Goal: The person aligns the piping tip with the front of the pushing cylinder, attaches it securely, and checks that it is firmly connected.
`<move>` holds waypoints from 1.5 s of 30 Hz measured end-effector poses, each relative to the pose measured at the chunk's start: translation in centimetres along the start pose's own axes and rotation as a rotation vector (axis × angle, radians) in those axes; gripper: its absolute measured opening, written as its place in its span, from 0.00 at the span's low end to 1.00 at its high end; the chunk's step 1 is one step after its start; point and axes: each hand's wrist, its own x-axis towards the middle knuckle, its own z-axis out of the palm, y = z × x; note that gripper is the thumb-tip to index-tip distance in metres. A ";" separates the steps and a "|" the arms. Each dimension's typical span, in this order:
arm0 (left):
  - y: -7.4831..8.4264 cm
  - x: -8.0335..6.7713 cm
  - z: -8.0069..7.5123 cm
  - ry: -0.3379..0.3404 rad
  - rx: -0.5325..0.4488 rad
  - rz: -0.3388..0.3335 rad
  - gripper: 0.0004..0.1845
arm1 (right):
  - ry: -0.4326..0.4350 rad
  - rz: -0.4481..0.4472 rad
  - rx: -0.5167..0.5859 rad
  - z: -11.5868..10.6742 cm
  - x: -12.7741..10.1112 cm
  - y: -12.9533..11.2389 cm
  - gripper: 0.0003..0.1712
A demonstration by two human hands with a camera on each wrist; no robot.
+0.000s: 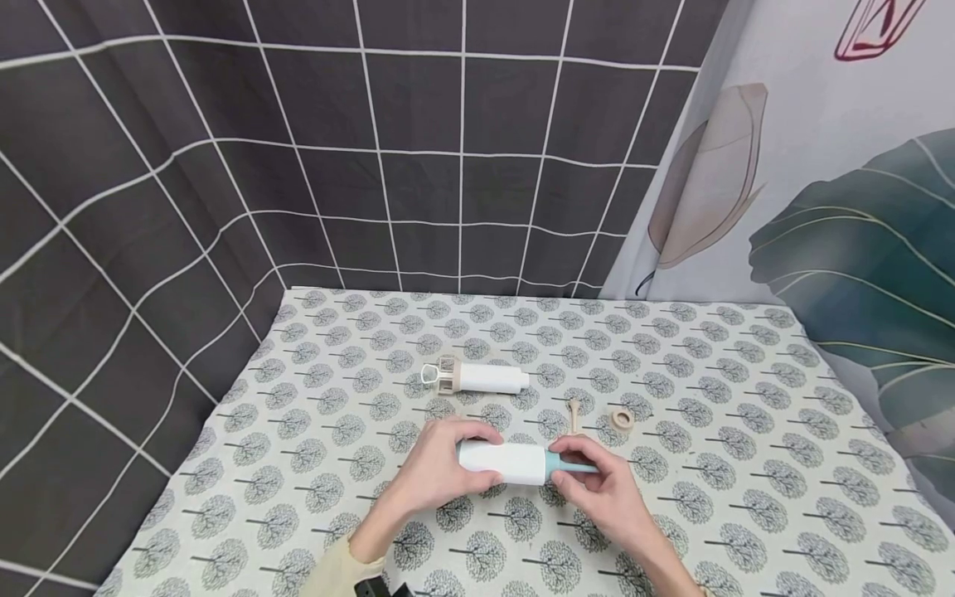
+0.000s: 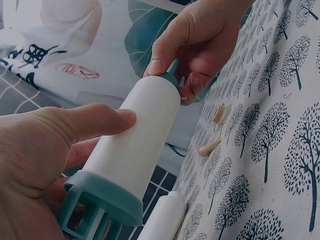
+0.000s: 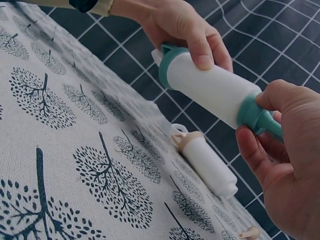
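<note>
A white tube with teal ends [image 1: 503, 461] [image 2: 135, 145] [image 3: 212, 90] is held just above the table between both hands. My left hand [image 1: 440, 464] [image 2: 45, 150] [image 3: 175, 25] grips its white barrel near the teal cage-like end [image 2: 95, 207]. My right hand [image 1: 600, 485] [image 2: 200, 35] [image 3: 280, 165] pinches the teal nozzle tip [image 1: 570, 466] [image 3: 262, 117]. A second white tube with beige ends [image 1: 477, 377] [image 3: 205, 162] [image 2: 162, 220] lies on the table behind them. A beige nozzle [image 1: 574, 412] [image 2: 208, 148] and a beige ring [image 1: 622, 418] [image 2: 218, 113] lie loose to the right.
The table [image 1: 746, 464] wears a cloth printed with small trees. Dark grid-patterned curtains [image 1: 373, 141] close off the back and left. A leaf-printed curtain [image 1: 843, 207] hangs along the right side.
</note>
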 end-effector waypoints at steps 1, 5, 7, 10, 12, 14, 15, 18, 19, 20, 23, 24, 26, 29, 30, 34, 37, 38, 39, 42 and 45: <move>0.0 0.0 0.0 0.001 0.001 -0.001 0.23 | -0.002 -0.002 0.001 0.0 0.0 0.0 0.19; 0.0 0.0 0.1 -0.001 0.001 -0.003 0.23 | 0.001 0.004 -0.003 0.0 0.0 0.1 0.19; 0.0 0.0 0.1 -0.004 0.002 -0.008 0.23 | 0.003 0.014 -0.006 0.0 0.0 0.1 0.18; 0.1 -0.1 0.1 -0.008 0.004 -0.017 0.23 | 0.009 0.027 -0.017 0.0 0.0 0.0 0.18; 0.1 -0.1 0.1 -0.011 0.003 -0.024 0.23 | 0.014 0.037 -0.028 0.0 0.0 0.0 0.17; 0.2 -0.1 0.1 -0.016 -0.002 -0.029 0.23 | 0.017 0.049 -0.042 -0.1 -0.1 0.0 0.17; 0.2 -0.1 0.1 -0.019 -0.003 -0.031 0.23 | 0.017 0.056 -0.048 -0.1 -0.1 0.0 0.17; 0.2 0.0 0.1 -0.027 -0.006 -0.032 0.23 | 0.016 0.091 -0.057 -0.2 -0.1 0.0 0.16; 0.2 0.0 0.1 -0.028 -0.004 -0.031 0.23 | 0.013 0.100 -0.053 -0.3 -0.1 0.0 0.16; 0.1 0.0 0.1 -0.028 -0.002 -0.030 0.23 | 0.009 0.108 -0.045 -0.3 -0.1 0.0 0.17; 0.1 0.0 0.0 -0.026 0.005 -0.031 0.23 | -0.019 0.080 -0.048 -0.5 0.0 0.1 0.21; 0.1 0.0 0.0 -0.025 0.009 -0.028 0.23 | -0.033 0.048 -0.052 -0.5 0.0 0.2 0.23; 0.0 0.0 0.1 -0.024 0.016 -0.023 0.23 | -0.060 -0.012 -0.065 -0.7 0.0 0.4 0.25; -0.1 0.0 0.1 -0.021 0.028 -0.014 0.23 | -0.073 -0.056 -0.077 -0.7 -0.1 0.6 0.27; -0.1 0.0 0.1 -0.020 0.031 -0.009 0.23 | -0.072 -0.055 -0.074 -0.7 -0.1 0.6 0.26; -0.1 -0.1 0.1 -0.019 0.032 -0.006 0.23 | -0.053 -0.065 -0.038 -0.5 -0.1 0.5 0.25; -0.1 -0.1 0.0 -0.020 0.032 -0.003 0.23 | -0.049 -0.100 -0.013 -0.5 -0.1 0.6 0.25; -0.1 -0.1 0.0 -0.019 0.032 -0.002 0.23 | -0.048 -0.102 -0.008 -0.5 -0.1 0.7 0.25; -0.1 -0.1 0.0 -0.020 0.031 -0.004 0.23 | -0.046 -0.103 -0.005 -0.5 -0.1 0.7 0.24; 0.0 -0.1 0.0 -0.021 0.027 -0.014 0.23 | -0.036 -0.097 -0.006 -0.5 -0.1 0.8 0.24; 0.1 -0.2 -0.1 -0.025 0.016 -0.023 0.23 | -0.029 -0.089 -0.013 -0.5 -0.1 0.7 0.24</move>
